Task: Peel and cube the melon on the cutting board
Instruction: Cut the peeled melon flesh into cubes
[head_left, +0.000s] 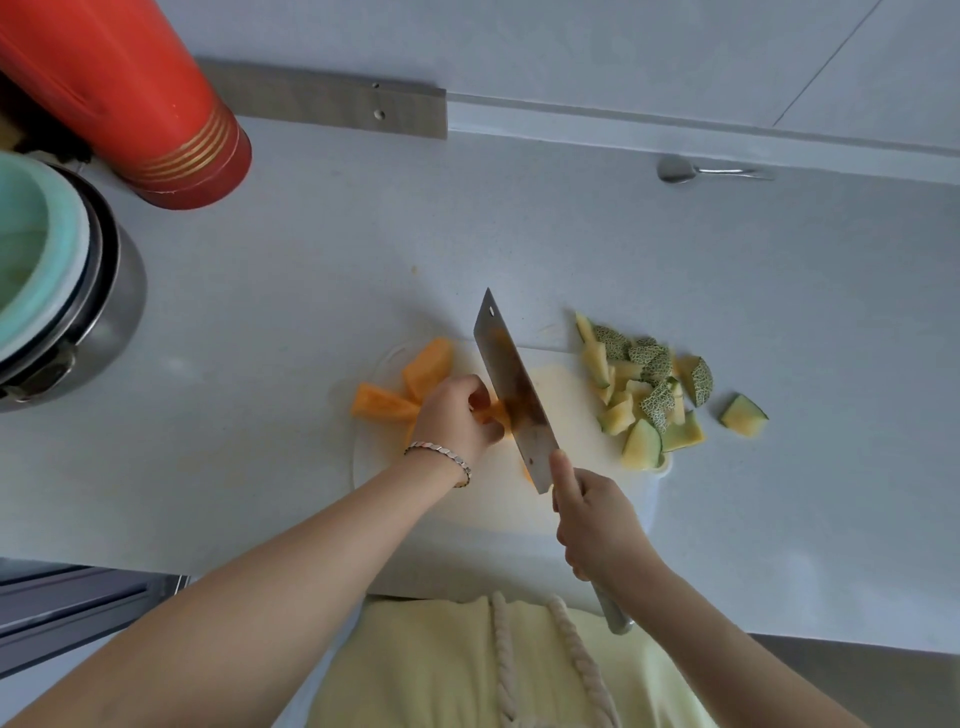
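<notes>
On the bench (270, 332), centre field: white cutting board (569, 400), near edge toward the person.

Left hand (457, 415): fingers curled, pinning an orange melon strip (494, 411) against the board at about board centre. Bracelet (440, 453) on that wrist.

Right hand (597, 522): closed round the cleaver handle, forefinger laid along the blade's spine. Cleaver (511, 389): blade upright, tip toward 11 o'clock, flat side just beside the left fingertips, edge down on the strip. Orange smears on the blade.

Peeled melon pieces (415, 376): three or so orange wedges at 10 o'clock on the board, touching one another, partly behind the left hand.

Rind pile (644, 395): netted green-and-yellow offcuts at 2 to 3 o'clock, spilling over the board's right edge. One stray rind piece (744, 415) on the bench, just beyond the pile.

Periphery: spoon (693, 170) at 1 o'clock by the wall; red flask (140, 98) at 10 o'clock; steel pot (98, 317) with pale green insert at 9 o'clock.
</notes>
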